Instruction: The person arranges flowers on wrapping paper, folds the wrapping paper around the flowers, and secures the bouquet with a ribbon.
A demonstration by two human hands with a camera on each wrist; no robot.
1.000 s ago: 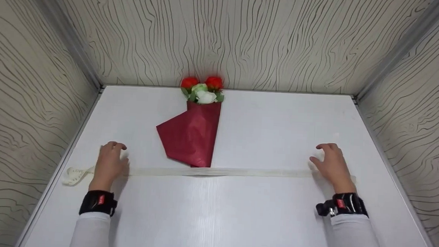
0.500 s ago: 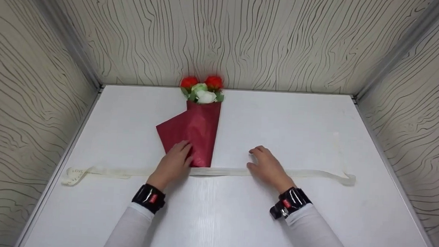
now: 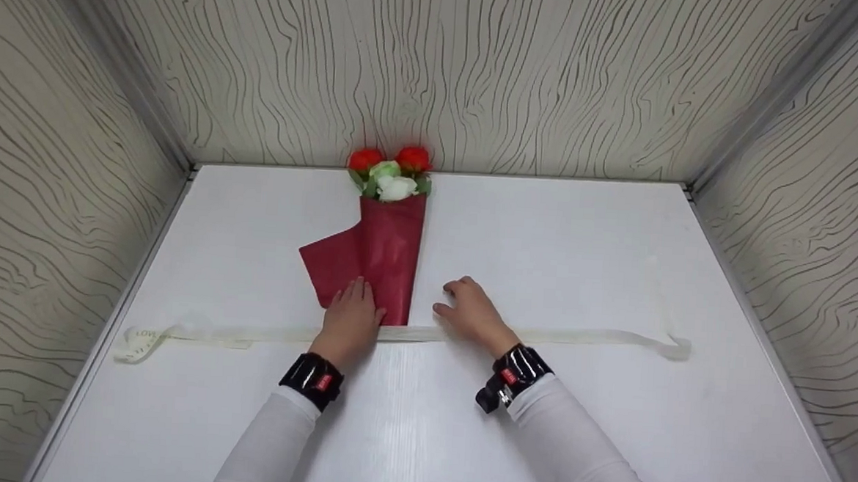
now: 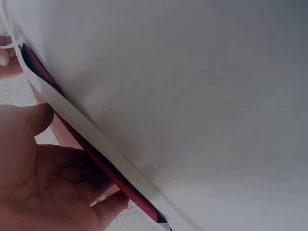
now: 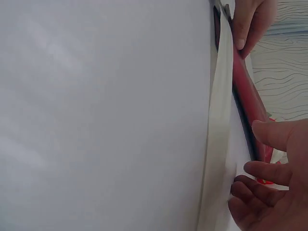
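Note:
A flower bouquet (image 3: 388, 246) lies in dark red wrapping paper near the middle of the white table. Red, white and pale green blooms (image 3: 396, 188) point to the back wall, and a paper flap (image 3: 329, 261) juts out to the left. My left hand (image 3: 351, 318) rests on the lower left of the paper, fingers extended. Just right of the bouquet, my right hand (image 3: 473, 313) hovers with loosely bent fingers and holds nothing. A cream ribbon (image 3: 578, 337) stretches sideways across the table, past the bouquet's lower end; both hands overlap it in the head view.
The ribbon's left end (image 3: 141, 343) is looped over and carries printed letters. White table surface (image 3: 404, 431) extends around the bouquet. Patterned panels (image 3: 438, 72) stand at the back and on both sides.
Both hands have moved inward from the ribbon's two ends. My left hand has come onto the paper, my right hand to the bouquet's right side. The ribbon's right end now lies folded, free.

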